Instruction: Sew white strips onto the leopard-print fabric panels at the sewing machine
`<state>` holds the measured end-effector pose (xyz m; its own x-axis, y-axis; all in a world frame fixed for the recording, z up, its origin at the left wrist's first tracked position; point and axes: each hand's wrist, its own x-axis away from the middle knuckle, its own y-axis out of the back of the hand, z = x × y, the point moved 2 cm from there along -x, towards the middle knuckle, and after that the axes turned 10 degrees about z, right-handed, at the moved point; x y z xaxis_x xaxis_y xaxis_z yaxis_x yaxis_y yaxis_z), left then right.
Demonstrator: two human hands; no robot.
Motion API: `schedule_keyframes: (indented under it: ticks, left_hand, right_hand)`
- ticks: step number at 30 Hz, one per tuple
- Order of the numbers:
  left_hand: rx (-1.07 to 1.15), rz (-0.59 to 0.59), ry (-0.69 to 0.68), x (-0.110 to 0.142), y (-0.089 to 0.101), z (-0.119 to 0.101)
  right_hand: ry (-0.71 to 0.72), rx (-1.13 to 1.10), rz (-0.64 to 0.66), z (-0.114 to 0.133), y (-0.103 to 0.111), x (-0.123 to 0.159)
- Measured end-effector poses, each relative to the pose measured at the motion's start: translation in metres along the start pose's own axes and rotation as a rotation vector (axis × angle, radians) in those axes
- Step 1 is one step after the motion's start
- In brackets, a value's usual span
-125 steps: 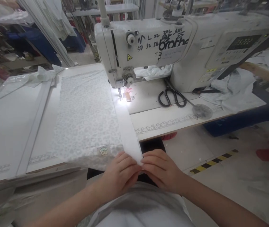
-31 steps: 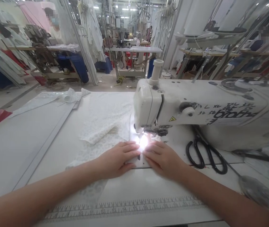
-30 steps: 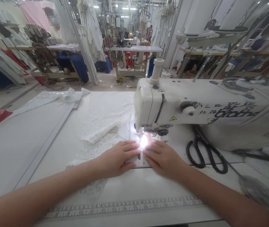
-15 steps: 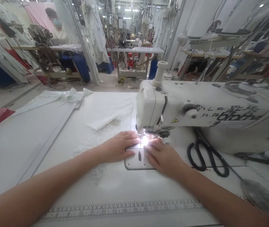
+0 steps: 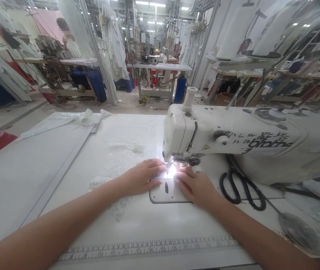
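Observation:
White lacy fabric (image 5: 126,157) with a small printed tag lies left of the sewing machine (image 5: 188,131) and runs in under its needle. My left hand (image 5: 144,176) rests flat on the fabric, fingers stretched toward the brightly lit needle area. On the other side of the needle, my right hand (image 5: 198,185) lies low on the machine bed, its fingers extended and pointing left. The metal plate (image 5: 160,195) shows between both hands. Glare hides the cloth at the right fingertips and the needle point.
Black-handled scissors (image 5: 244,187) lie right of my right hand, near a round greyish thing (image 5: 301,232). A ruler strip (image 5: 148,247) runs along the front edge. A white board (image 5: 44,161) lies at left, cloth (image 5: 86,118) on its far end. A person (image 5: 70,41) sits farther off.
The fabric's raised fold beside the tag has flattened, and the tag looks less tilted. Both hands keep nearly the same places by the needle. My view has shifted slightly.

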<state>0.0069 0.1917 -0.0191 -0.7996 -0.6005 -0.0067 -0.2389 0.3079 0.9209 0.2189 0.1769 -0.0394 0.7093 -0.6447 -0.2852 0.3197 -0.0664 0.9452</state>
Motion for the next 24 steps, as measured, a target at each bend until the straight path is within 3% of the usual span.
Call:
schedule_keyframes:
  ticks: [5,11,14,18,20,22,23,24]
  left_hand:
    - [-0.007,-0.059,0.041,0.002,-0.002,0.002]
    - [-0.025,-0.057,0.056,0.002,-0.005,0.004]
    - [-0.025,-0.02,0.141,-0.007,-0.006,0.004]
    - [-0.018,0.049,0.21,-0.007,0.013,0.003]
    - [0.002,0.127,0.202,0.017,0.034,0.004]
    - [0.038,0.226,0.232,0.061,0.058,0.007]
    - [0.098,0.323,0.313,0.09,0.068,0.011]
    - [0.135,0.332,0.434,0.123,0.079,0.016]
  right_hand:
    - [-0.009,-0.012,-0.014,0.0,-0.002,0.0]
    - [-0.002,-0.01,-0.06,-0.002,-0.005,-0.002]
    - [0.013,0.003,-0.074,-0.002,-0.005,-0.003]
    - [0.08,0.011,-0.069,0.019,-0.001,-0.002]
    - [0.159,-0.029,-0.051,0.038,0.002,-0.005]
    - [0.253,-0.096,-0.024,0.058,0.004,-0.015]
    - [0.289,-0.119,-0.008,0.065,0.003,-0.023]
    - [0.303,-0.126,0.015,0.07,0.002,-0.035]
